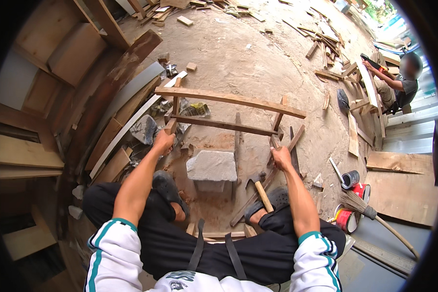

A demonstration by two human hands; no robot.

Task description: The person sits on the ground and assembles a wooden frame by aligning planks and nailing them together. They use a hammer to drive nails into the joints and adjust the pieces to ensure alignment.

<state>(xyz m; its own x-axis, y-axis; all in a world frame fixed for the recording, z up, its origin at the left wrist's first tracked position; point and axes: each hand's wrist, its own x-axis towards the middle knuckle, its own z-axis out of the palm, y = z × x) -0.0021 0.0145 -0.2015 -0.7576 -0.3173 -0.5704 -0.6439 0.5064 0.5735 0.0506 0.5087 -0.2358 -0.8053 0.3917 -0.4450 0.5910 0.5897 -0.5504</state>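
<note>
A wooden frame [231,99] of narrow slats, with two long crosspieces and short legs, is held out in front of me above the dirt floor. My left hand [163,142] is closed round the near end of its left piece. Round the right piece's near end, my right hand [281,157] is wrapped. Between and below the hands sits a pale concrete block [211,165]. A hammer [264,196] with a wooden handle lies by my right foot, close to a long wooden strip [250,202] on the ground.
Boards and panels [22,151] are stacked at the left. Wood scraps [326,41] litter the far ground. At the right are paint cans [346,220], a broom [357,202] and a wide board [399,187]. Another person [399,87] sits at the far right, handling wood.
</note>
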